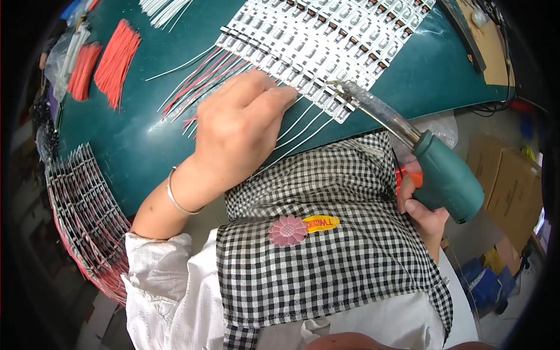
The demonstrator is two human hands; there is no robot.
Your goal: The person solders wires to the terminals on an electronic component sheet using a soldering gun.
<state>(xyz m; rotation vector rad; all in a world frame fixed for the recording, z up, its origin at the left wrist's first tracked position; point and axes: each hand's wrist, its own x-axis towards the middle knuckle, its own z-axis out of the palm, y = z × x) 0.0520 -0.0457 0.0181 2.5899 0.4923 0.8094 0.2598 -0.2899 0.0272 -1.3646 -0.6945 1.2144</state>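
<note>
White crinkly-fabric sleeves pushed up past the wrists, with a black and white checked apron (pixel 326 233) over the top. There's a small pink flower-shaped patch (pixel 287 230) on the apron with a yellow label next to it. Thin silver bangle (pixel 175 195) on the left wrist.

— Look at that soldering iron (pixel 408 149): matt teal plastic handle, a dull, crusted metal barrel.

— And the mat (pixel 140 146) under it, smooth dark green, a faint sheen. White circuit strips (pixel 326 41) on it, glossy.

— Near us, woven checked cloth apron (pixel 326 233). Thin shiny metal bangle (pixel 175 195) on the left wrist.
</note>
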